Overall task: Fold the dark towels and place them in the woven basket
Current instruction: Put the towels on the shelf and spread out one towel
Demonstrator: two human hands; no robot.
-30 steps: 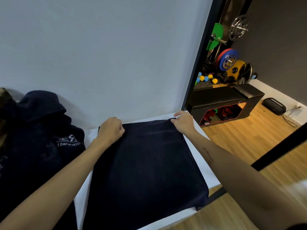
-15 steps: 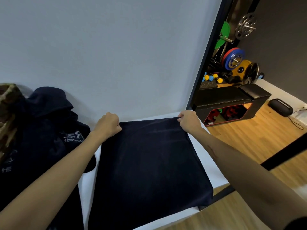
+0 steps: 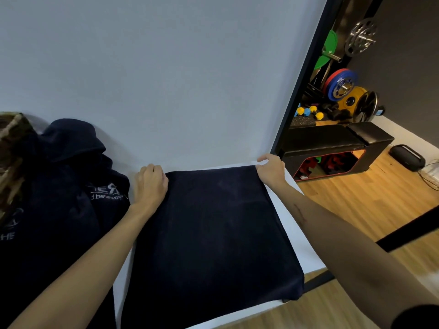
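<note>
- The dark towel (image 3: 209,236) lies flat on the white counter (image 3: 306,248), its far edge close to the wall (image 3: 166,67) and its near right corner drooping just over the counter's front edge.
- The left hand (image 3: 150,184) is curled over the towel's far left corner, and the right hand (image 3: 270,169) pinches the far right corner between thumb and fingers; both grip the cloth.
- The towel looks already doubled, judging by the thick rounded right edge, though the dark cloth hides the layers too well to be sure.
- Risk: if the two hands pull the far edge over unevenly, the corners will not meet and the fold comes out skewed; the left corner sits a little nearer the person than the right one.
- Risk: the overhanging near corner could drag the towel off the counter once the far edge is lifted, since nothing pins the near side.
- Risk: the pile of dark towels (image 3: 59,198) lies just beside the left hand, and a wide sweep could catch it or tangle one cloth with another.
- The woven basket (image 3: 10,148) shows only partly at the far left, behind that pile, so carrying the folded towel there means reaching over loose cloth, which could knock the fold open.
</note>
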